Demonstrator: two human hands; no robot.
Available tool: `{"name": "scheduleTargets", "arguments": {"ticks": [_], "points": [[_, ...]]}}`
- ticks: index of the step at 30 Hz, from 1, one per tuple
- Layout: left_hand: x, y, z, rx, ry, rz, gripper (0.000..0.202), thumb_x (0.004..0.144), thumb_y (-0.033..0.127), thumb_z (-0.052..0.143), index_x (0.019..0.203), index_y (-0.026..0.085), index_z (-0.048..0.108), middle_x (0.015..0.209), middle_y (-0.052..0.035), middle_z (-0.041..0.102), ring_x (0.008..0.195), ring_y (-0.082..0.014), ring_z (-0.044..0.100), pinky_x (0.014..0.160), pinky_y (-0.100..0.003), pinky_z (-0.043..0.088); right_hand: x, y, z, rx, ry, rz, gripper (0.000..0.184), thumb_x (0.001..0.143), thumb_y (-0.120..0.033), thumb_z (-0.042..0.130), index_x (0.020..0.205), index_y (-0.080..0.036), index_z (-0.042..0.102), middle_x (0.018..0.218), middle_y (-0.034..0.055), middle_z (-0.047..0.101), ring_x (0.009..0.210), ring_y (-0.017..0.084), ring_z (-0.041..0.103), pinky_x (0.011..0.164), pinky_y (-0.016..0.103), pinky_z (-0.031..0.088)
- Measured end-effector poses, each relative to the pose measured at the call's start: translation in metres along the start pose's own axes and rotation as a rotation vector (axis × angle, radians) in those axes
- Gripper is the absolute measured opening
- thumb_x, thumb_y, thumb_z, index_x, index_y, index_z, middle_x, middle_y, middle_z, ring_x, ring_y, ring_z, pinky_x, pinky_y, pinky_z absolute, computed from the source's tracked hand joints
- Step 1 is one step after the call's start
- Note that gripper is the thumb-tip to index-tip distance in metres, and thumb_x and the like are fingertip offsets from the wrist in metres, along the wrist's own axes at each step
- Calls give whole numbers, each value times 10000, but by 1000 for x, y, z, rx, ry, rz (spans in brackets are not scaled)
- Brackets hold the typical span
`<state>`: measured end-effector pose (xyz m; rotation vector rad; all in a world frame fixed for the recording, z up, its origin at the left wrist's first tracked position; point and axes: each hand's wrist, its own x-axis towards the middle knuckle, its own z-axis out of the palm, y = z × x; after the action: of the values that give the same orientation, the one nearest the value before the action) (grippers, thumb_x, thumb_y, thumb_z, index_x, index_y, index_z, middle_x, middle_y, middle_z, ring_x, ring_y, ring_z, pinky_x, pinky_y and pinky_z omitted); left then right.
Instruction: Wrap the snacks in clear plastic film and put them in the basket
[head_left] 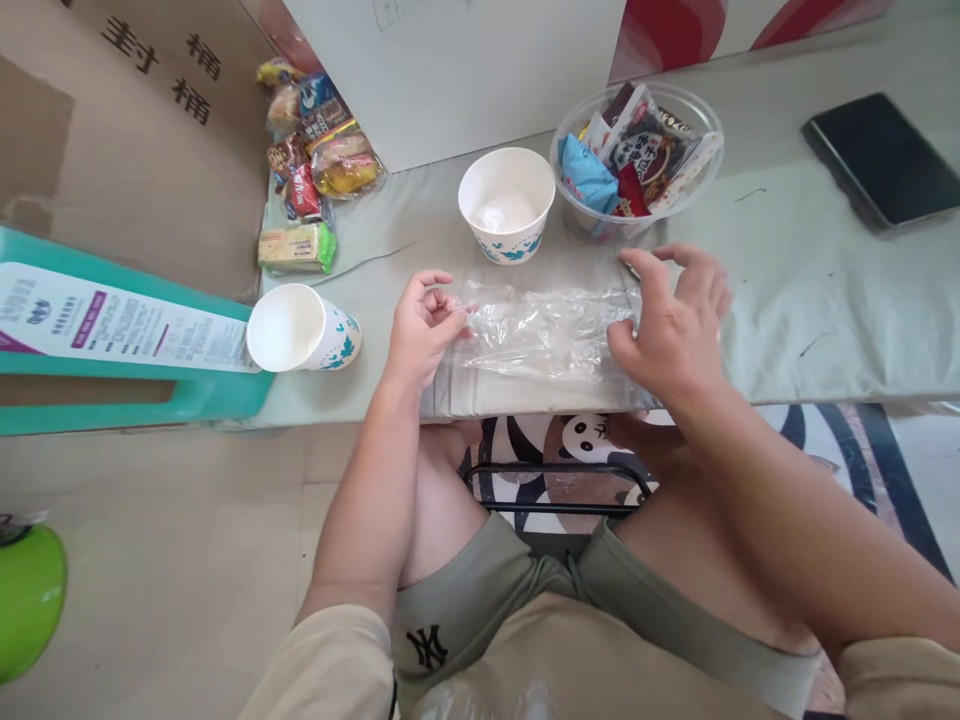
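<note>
Flanking clear plastic [544, 332] near table edge [825, 392], hands [421, 325] [675, 325] well apart.

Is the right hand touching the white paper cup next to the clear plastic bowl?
Apart. The head view shows grey-green cloth plainly between the bare right hand and the round white paper cup with blue leaf prints.

Probably a room in a home: a black-and-white panda-patterned floor mat [585, 438] just below centre, pale floor tiles [225, 560] lower left, colourful wrapped snacks [330, 140] upper left on a grey-green cloth-draped table [825, 330].
</note>
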<state>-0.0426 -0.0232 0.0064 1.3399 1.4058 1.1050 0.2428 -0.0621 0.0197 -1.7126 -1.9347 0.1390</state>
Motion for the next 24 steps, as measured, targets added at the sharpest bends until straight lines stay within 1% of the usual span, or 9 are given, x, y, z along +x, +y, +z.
{"name": "scheduleTargets", "arguments": {"ticks": [4, 8, 12, 15, 17, 19, 21, 23, 24], "points": [[-3, 8, 0, -92, -102, -45, 433, 705, 245, 720, 1070, 296, 494, 818, 9, 521, 966, -221, 742, 417, -175, 436, 15, -13, -2, 230, -125, -184, 616, 803, -226, 545, 1418, -256, 568, 1364, 161, 638, 1308, 400, 583, 1103, 623, 471], [-7, 12, -3, -167, -201, -67, 477, 643, 285, 744, 1029, 300, 464, 874, -5, 520, 1026, -243, 739, 354, -161, 330, 37, -26, 7, 420, -323, -283, 570, 846, -350, 569, 1394, -195, 587, 1334, 146, 706, 1247, 360, 658, 1091, 559, 513], [-9, 13, -8, -119, -209, -74, 475, 680, 383, 778, 1002, 304, 438, 902, -18, 533, 997, -232, 729, 391, -196, 391, 57, -36, 13, 517, -616, -266, 666, 839, -417, 666, 1449, -172, 564, 1424, 168, 674, 1300, 351, 654, 1078, 527, 542], [-10, 14, -12, -109, -210, -74, 511, 679, 457, 801, 994, 305, 428, 910, -21, 531, 968, -230, 720, 421, -221, 427, 66, -38, 12, 481, -845, -247, 743, 845, -424, 698, 1514, -156, 519, 1467, 187, 644, 1330, 347, 644, 1096, 521, 542], [-10, 15, -14, -170, -206, -81, 560, 631, 446, 846, 984, 303, 436, 908, -13, 526, 958, -223, 716, 448, -223, 448, 70, -40, 10, 411, -875, -224, 717, 867, -420, 684, 1515, -157, 529, 1454, 182, 655, 1323, 355, 648, 1114, 534, 526], [-11, 18, -14, -284, -218, -86, 613, 569, 398, 906, 969, 295, 454, 892, 9, 521, 918, -194, 710, 521, -226, 507, 70, -45, 10, 377, -799, -214, 691, 870, -405, 680, 1499, -153, 545, 1451, 184, 653, 1335, 371, 632, 1128, 546, 503], [-13, 21, -11, -427, -266, -90, 621, 550, 345, 947, 953, 279, 479, 870, 35, 521, 859, -150, 701, 648, -233, 572, 68, -53, 13, 452, -747, -258, 713, 847, -392, 707, 1497, -156, 533, 1460, 179, 642, 1348, 359, 617, 1116, 511, 501], [-15, 22, -8, -557, -329, -86, 581, 575, 294, 960, 941, 266, 509, 855, 51, 536, 813, -117, 696, 744, -242, 598, 63, -63, 19, 602, -795, -332, 736, 809, -379, 742, 1479, -174, 518, 1409, 147, 670, 1262, 311, 657, 1031, 436, 535], [-16, 23, -7, -601, -355, -84, 558, 586, 275, 961, 935, 263, 525, 851, 55, 550, 800, -112, 697, 760, -245, 603, 60, -67, 23, 661, -843, -354, 707, 789, -366, 752, 1435, -175, 537, 1331, 125, 703, 1161, 281, 687, 957, 396, 547]]}}
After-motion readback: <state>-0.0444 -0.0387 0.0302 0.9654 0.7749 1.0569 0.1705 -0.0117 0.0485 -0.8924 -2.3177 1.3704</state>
